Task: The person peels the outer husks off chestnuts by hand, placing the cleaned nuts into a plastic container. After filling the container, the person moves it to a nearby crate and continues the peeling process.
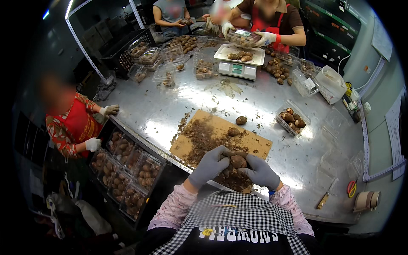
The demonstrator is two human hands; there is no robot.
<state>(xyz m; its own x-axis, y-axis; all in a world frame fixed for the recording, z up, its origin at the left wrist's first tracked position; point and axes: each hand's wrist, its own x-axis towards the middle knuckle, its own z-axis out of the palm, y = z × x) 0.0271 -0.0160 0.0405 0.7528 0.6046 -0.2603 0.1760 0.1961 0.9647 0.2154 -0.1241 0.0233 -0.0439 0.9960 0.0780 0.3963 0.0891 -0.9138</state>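
Note:
Between my gloved hands, over the near edge of a brown board [220, 127], is a brown taro corm [238, 161]. My left hand [211, 165] grips it from the left, and my right hand [262, 172] has its fingers on its right side. Dark peelings and fibres [204, 137] cover much of the board. One more corm [233, 132] lies on the board, and another [241, 120] sits on the metal table just beyond it. To the right, an open clear plastic punnet [292, 118] holds several corms.
At left, a co-worker's gloved hand [93, 144] touches a black crate [159, 159] of filled punnets. Across the metal table [153, 111], a co-worker holds a punnet [243, 37] above a scale [237, 70]. A knife [327, 194], scissors [351, 188] and tape rolls [367, 201] lie right.

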